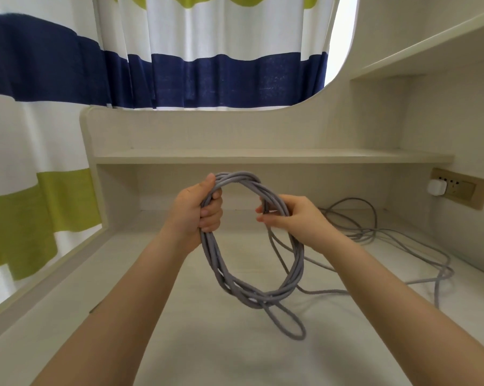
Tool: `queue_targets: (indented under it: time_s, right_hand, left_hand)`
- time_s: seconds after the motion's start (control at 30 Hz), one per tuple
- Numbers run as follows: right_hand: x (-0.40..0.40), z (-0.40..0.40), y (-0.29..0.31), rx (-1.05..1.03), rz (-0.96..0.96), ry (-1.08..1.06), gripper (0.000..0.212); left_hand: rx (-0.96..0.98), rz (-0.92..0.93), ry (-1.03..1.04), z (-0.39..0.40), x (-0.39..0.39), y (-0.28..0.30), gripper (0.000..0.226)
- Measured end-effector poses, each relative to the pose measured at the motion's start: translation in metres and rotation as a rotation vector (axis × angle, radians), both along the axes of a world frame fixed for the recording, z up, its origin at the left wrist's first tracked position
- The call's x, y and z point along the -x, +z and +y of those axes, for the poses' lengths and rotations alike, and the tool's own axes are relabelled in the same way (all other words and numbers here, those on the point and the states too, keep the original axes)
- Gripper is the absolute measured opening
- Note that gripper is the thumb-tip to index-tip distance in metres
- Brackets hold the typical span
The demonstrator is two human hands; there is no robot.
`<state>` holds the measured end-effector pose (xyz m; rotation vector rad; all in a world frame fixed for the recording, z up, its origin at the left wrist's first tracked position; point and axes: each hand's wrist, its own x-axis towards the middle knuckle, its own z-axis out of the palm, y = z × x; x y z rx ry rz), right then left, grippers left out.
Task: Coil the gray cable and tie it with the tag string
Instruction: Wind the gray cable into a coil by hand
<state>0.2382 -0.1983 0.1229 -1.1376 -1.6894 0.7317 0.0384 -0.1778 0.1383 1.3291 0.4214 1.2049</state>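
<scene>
Forearms fill the bottom of our view, reaching forward over the white desk (pixel 213 352). At the far end, our left hand (pixel 194 208) has its fingers (pixel 211 211) curled tight around the gathered loops of the gray cable (pixel 263 295), thumb up along the top of the bundle. Our right hand (pixel 292 218) grips more lightly: its fingertips (pixel 263 211) pinch the opposite side of the same coil, steadying the strands there.

Several turns already hang between our hands as an upright ring, and its lowest loop droops down onto the desk. So the coiling is well under way, we judge, but not finished: a long loose run of cable (pixel 374 232) trails off to the right across the surface, tangled in slack curves toward the back corner, near a white plug (pixel 437 188) sitting in the wall socket (pixel 458 190). Whether that plug belongs to this cable we cannot tell. We see no tag string anywhere, so the tying is all to come.

For room, the desk before us is open and wide. A low shelf (pixel 263 157) runs across just behind the coil, the right wall closes in beside the slack, and a striped curtain (pixel 54 190) hangs past the left edge.
</scene>
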Motion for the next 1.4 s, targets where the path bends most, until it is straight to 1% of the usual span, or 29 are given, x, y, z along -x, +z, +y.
queue_targets:
  time_s: [0.07,0.17,0.37,0.5,0.57,0.63,0.67,0.77,0.87,0.93,1.0,1.07,1.13,1.23,1.27,1.3,1.4]
  right_hand:
    - [-0.003,-0.001,0.002,-0.025,0.101,-0.007,0.014]
    - [-0.010,-0.005,0.008,-0.007,0.174,0.046,0.014]
    - [-0.014,-0.007,0.012,0.048,0.256,0.153,0.017]
    - [-0.013,-0.005,0.013,0.033,0.260,0.100,0.018]
    - [-0.012,-0.004,0.015,0.024,0.232,0.071,0.018]
    - [-0.013,-0.004,0.017,0.031,0.184,0.059,0.017]
    - [-0.013,-0.004,0.017,0.040,0.162,0.057,0.017]
    - [-0.012,-0.003,0.018,0.059,0.128,0.063,0.017]
    - [-0.010,-0.004,0.018,0.072,0.117,0.080,0.017]
    - [-0.007,-0.004,0.019,0.081,0.079,0.092,0.017]
    - [-0.002,-0.005,0.020,0.092,0.005,0.097,0.016]
    - [0.005,-0.004,0.021,0.094,-0.082,0.090,0.016]
    - [0.012,-0.003,0.022,0.083,-0.158,0.072,0.021]
    - [0.017,-0.002,0.023,0.082,-0.214,0.065,0.023]
    - [0.016,-0.002,0.023,0.089,-0.231,0.061,0.022]
    - [0.015,-0.003,0.024,0.096,-0.252,0.055,0.022]
    - [0.012,-0.004,0.024,0.107,-0.271,0.069,0.017]
  left_hand:
    - [-0.041,0.004,0.072,0.001,-0.001,-0.003,0.037]
    - [-0.105,0.053,0.131,0.004,0.005,-0.010,0.034]
    - [-0.225,0.191,0.184,0.012,0.014,-0.021,0.028]
    - [-0.284,0.363,0.284,0.014,0.018,-0.022,0.027]
    - [-0.265,0.487,0.276,0.013,0.023,-0.019,0.029]
    - [-0.213,0.588,0.172,0.012,0.031,-0.014,0.030]
    - [-0.184,0.609,0.101,0.011,0.034,-0.011,0.029]
    - [-0.134,0.594,-0.051,0.010,0.041,-0.004,0.028]
    - [-0.130,0.572,-0.128,0.008,0.041,0.006,0.021]
    - [-0.148,0.603,-0.124,0.008,0.037,0.014,0.024]
    - [-0.200,0.707,-0.060,0.006,0.028,0.022,0.021]
    - [-0.318,0.901,0.047,0.004,0.014,0.031,0.025]
    - [-0.445,1.094,0.106,0.001,-0.001,0.037,0.034]
    - [-0.529,1.302,0.092,-0.001,-0.016,0.037,0.025]
    - [-0.527,1.319,0.084,-0.002,-0.018,0.036,0.021]
    - [-0.515,1.298,0.076,-0.001,-0.018,0.033,0.019]
    - [-0.502,1.194,0.114,0.000,-0.017,0.025,0.020]
